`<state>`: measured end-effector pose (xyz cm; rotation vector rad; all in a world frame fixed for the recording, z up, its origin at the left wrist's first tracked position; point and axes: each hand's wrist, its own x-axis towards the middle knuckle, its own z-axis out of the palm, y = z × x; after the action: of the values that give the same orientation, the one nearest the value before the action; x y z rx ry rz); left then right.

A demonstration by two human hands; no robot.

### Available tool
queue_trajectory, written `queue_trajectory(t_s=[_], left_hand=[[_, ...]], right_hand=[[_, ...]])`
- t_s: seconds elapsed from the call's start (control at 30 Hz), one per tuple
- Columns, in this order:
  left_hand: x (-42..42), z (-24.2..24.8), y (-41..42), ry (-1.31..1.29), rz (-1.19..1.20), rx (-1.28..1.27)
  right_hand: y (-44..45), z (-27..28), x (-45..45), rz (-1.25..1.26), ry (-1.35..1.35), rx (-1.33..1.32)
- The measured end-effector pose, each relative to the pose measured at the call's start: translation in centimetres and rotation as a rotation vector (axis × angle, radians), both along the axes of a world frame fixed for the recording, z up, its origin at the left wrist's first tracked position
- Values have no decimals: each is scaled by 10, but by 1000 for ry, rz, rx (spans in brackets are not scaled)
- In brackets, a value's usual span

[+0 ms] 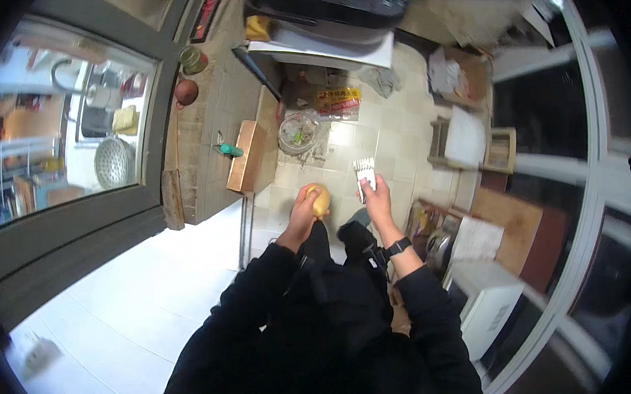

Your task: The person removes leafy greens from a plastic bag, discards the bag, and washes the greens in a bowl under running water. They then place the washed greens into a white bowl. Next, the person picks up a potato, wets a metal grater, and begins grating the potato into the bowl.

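Note:
My left hand (303, 214) is closed around a yellow, smooth, rounded thing, apparently a potato (322, 200). To the right of it, my right hand (377, 199) grips a flat white tool (363, 177) with a serrated or toothed far end; its exact kind I cannot tell. The two hands are apart, held above the tiled floor in front of my body. Beyond them on the floor stands a round bin with a clear plastic liner (297, 132), with scraps inside, a green one among them. A yellow and red printed plastic bag (338, 102) lies just behind the bin.
A brick ledge (208, 149) on the left bears a glass jar (193, 61) and a round reddish-brown thing (186, 92). A copper-coloured box (245, 156) projects beside it. At the right stand a cardboard box (478, 76), a wooden stool (501, 150) and a white cabinet (485, 299).

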<state>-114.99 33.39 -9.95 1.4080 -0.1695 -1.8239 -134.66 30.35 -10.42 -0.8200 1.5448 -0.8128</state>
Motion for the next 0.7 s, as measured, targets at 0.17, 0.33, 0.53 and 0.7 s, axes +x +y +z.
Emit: queue_trajectory(t_s=[0.17, 0.33, 0.53, 0.7], left_hand=[[5, -26, -6, 2, 253, 62], [13, -87, -22, 102, 427, 104], [8, -149, -42, 53, 590, 66], [3, -233, -66, 52, 627, 31]], right_hand=[[-48, -26, 7, 192, -44, 109], [-97, -76, 16, 365, 20, 58], [-144, -168, 33, 484, -48, 98], [-168, -259, 52, 619, -254, 120]])
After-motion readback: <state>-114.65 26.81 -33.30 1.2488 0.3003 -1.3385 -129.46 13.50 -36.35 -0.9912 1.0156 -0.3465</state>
